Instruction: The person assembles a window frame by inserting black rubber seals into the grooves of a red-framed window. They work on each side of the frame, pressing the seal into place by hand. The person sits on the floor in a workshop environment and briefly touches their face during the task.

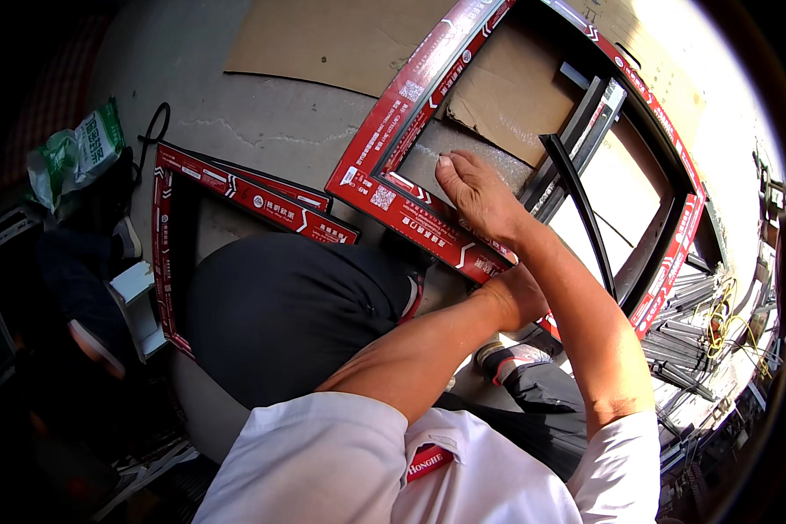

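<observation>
A rectangular window frame, dark with red printed protective film, lies tilted in front of me. My right hand lies over its near rail, thumb and fingers bent together at the inner edge of the opening. Under the right forearm, my left hand is at the outer side of that same rail. Its fingers are hidden by the frame and the forearm. A loose black strip slants across the opening, to the right of my right hand. Behind it a dark crossbar profile spans the frame.
A second red-filmed frame stands left, beside my bent knee. Cardboard sheets cover part of the floor. A green-and-white plastic bag lies far left. Several dark profiles and yellow wire lie at the right.
</observation>
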### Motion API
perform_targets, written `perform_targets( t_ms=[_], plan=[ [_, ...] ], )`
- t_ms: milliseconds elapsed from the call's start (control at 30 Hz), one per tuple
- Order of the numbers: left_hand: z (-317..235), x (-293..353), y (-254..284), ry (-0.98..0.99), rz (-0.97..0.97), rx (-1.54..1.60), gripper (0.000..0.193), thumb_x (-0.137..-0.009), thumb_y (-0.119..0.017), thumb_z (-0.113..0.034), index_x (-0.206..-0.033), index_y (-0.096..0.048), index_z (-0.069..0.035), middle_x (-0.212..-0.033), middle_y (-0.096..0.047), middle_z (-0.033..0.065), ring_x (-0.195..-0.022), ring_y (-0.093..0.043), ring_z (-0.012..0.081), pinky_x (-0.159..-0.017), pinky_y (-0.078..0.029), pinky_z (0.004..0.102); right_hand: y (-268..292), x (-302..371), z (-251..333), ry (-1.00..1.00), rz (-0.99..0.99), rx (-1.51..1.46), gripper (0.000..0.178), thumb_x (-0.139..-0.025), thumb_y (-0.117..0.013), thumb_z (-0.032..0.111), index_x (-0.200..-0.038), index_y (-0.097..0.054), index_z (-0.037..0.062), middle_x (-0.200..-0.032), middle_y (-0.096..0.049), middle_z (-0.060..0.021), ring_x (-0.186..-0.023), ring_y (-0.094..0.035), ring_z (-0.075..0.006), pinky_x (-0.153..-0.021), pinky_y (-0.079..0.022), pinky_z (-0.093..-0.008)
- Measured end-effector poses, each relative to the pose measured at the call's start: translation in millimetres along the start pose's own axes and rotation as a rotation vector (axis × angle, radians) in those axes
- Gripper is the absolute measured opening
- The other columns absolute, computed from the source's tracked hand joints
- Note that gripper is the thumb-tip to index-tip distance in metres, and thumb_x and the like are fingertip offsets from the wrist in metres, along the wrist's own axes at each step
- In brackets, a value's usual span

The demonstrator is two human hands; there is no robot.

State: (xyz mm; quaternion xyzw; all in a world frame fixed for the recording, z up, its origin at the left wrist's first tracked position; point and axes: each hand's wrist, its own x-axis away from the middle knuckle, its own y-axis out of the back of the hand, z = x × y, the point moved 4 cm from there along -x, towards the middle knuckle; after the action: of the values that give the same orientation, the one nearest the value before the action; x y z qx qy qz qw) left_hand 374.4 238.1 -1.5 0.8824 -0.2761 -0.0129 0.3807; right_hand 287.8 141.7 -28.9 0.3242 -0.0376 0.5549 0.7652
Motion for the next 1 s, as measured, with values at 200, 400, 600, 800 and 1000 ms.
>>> perform_targets(
  t_ms=[200, 400, 600, 800, 1000],
  plan=[
    [22.3, -12.1, -82.2, 0.205, -0.027, 0.283, 0.042, -0.1, -0.063, -0.032, -0.137, -0.063, -0.013, -0.147, -0.06, 0.0166, -0.137, -0.055, 0.0355, -0.116, -0.041, 0.0506, -35.2, 20.5, 22.6, 0.018, -0.024, 0.022, 0.059, -0.112, -0.051, 0.051, -0.125, -0.073, -0.0023, -0.119, -0.069, -0.0323, -0.12, -0.064, -0.0489, -0.107, -0.05, -0.0529],
    [12.6, -8.1, -34.6, 0.034, -0.221, 0.143, 0.029, -0.091, -0.071, -0.036, -0.103, -0.076, -0.011, -0.108, -0.078, 0.0174, -0.103, -0.073, 0.0375, -0.095, -0.055, 0.0522, -26.1, 5.3, 32.4, -0.075, 0.008, -0.026, 0.055, -0.105, -0.067, 0.048, -0.109, -0.078, -0.0055, -0.097, -0.073, -0.0305, -0.099, -0.073, -0.0454, -0.092, -0.057, -0.051],
    [13.7, -8.6, -55.0, -0.074, -0.581, -0.166, 0.03, -0.089, -0.066, -0.04, -0.092, -0.07, -0.01, -0.087, -0.065, 0.0089, -0.083, -0.061, 0.0276, -0.076, -0.046, 0.0457, -31.5, 5.7, 32.4, -0.202, 0.032, -0.121, 0.053, -0.106, -0.069, 0.048, -0.117, -0.076, -0.0026, -0.087, -0.076, -0.021, -0.083, -0.076, -0.0306, -0.078, -0.058, -0.0447],
    [6.0, 0.0, -30.5, -0.025, -0.489, -0.366, 0.028, -0.086, -0.064, -0.038, -0.09, -0.067, -0.01, -0.085, -0.061, 0.0084, -0.083, -0.058, 0.0243, -0.073, -0.042, 0.0435, -26.9, 20.0, 31.6, -0.121, 0.005, -0.079, 0.051, -0.106, -0.068, 0.043, -0.125, -0.074, -0.004, -0.119, -0.072, -0.0294, -0.111, -0.071, -0.0426, -0.095, -0.055, -0.048],
    [8.4, -4.7, -39.6, 0.058, -0.227, -0.193, 0.037, -0.097, -0.061, -0.034, -0.12, -0.071, -0.006, -0.123, -0.071, 0.0173, -0.121, -0.063, 0.0359, -0.105, -0.044, 0.0546, 11.2, 81.7, -3.8, -0.041, -0.424, -0.005, 0.033, -0.104, -0.071, 0.026, -0.124, -0.073, -0.0005, -0.116, -0.073, -0.0212, -0.109, -0.072, -0.0372, -0.096, -0.057, -0.0447]
  ],
)
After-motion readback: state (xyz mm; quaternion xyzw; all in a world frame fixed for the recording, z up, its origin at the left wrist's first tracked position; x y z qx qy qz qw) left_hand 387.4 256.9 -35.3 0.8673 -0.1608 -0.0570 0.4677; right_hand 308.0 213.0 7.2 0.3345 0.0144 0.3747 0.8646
